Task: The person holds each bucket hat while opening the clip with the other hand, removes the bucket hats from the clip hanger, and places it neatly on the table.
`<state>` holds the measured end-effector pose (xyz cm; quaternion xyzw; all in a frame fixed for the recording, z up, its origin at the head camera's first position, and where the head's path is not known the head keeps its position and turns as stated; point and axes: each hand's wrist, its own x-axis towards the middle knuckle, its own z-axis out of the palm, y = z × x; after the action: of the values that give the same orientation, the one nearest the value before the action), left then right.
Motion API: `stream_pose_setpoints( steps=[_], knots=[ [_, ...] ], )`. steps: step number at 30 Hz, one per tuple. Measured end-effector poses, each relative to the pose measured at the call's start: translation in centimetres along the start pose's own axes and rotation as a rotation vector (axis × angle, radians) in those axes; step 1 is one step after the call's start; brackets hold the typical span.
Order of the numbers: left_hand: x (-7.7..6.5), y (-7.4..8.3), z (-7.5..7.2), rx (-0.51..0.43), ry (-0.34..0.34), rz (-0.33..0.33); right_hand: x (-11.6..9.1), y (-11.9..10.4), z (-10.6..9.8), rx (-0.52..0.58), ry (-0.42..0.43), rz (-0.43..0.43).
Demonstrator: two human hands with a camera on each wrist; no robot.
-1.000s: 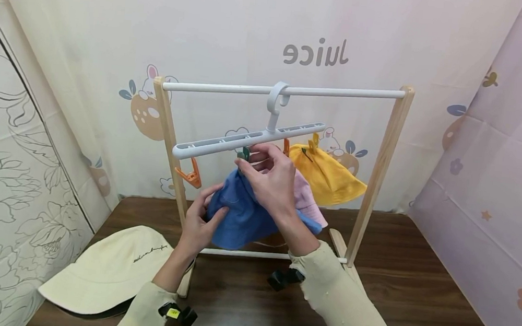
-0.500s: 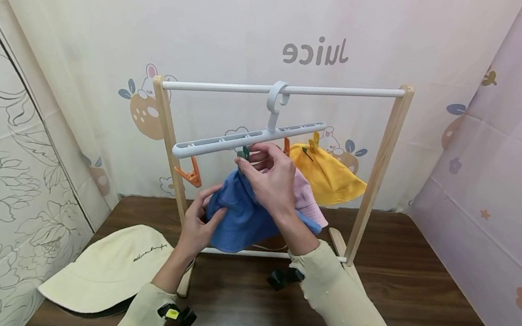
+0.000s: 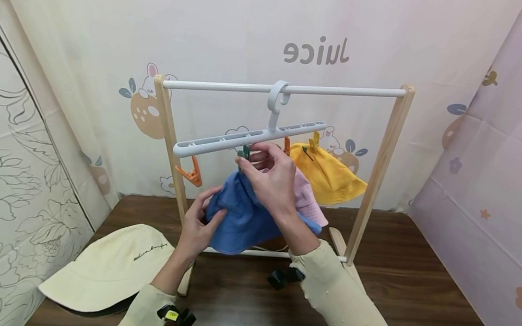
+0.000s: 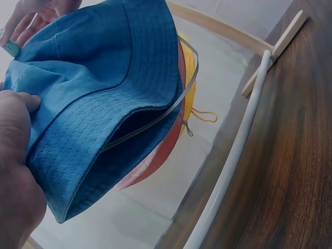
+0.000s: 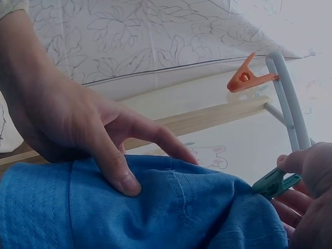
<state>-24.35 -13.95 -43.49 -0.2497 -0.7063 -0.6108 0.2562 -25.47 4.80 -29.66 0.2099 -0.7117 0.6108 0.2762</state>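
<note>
A blue bucket hat (image 3: 237, 218) hangs below the grey hanger (image 3: 225, 142), its crown up and brim down. My left hand (image 3: 198, 222) holds the hat's side, thumb on the front and fingers toward the back. At the crown, my right hand (image 3: 274, 177) pinches a green clothespin (image 5: 275, 182), whose tip sits on a fold of the blue cloth. Behind the blue hat hang a pink hat (image 3: 305, 196) and a yellow hat (image 3: 328, 174), the yellow one clipped by a yellow clothespin (image 3: 314, 142). A thin cord (image 4: 193, 78) loops from the blue brim in the left wrist view.
An orange clothespin (image 3: 191, 173) dangles at the hanger's near left end. The hanger hooks over the white rail (image 3: 343, 93) of a wooden-sided rack (image 3: 380, 174). A cream bucket hat (image 3: 111, 269) lies on the dark wooden table (image 3: 419, 283) at left.
The blue hat's front brim edge has dropped very slightly. Both hands keep nearly the same place and hold.
</note>
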Motion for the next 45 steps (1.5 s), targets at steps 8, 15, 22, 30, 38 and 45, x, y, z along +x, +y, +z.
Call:
stream_pose_setpoints(
  steps=[8,15,22,30,38,45],
  knots=[
    [0.02,-0.06,-0.04,0.005,0.005,0.015,0.04,-0.03,0.03,0.003,-0.002,-0.001],
    [0.03,-0.23,-0.16,0.008,0.003,0.032,-0.02,-0.22,0.03,0.004,0.0,-0.004],
    [-0.08,-0.23,-0.21,0.01,0.004,0.027,-0.03,-0.16,0.02,0.001,-0.004,-0.003],
    [-0.31,0.02,-0.15,-0.001,0.013,-0.026,-0.1,-0.14,-0.01,0.002,-0.005,0.002],
    [-0.44,0.1,-0.22,-0.01,0.012,-0.041,-0.14,-0.19,0.07,0.0,-0.004,0.012],
    [-0.61,-0.08,-0.24,-0.012,0.013,-0.01,-0.23,-0.17,0.07,0.003,-0.006,0.015]
  ],
)
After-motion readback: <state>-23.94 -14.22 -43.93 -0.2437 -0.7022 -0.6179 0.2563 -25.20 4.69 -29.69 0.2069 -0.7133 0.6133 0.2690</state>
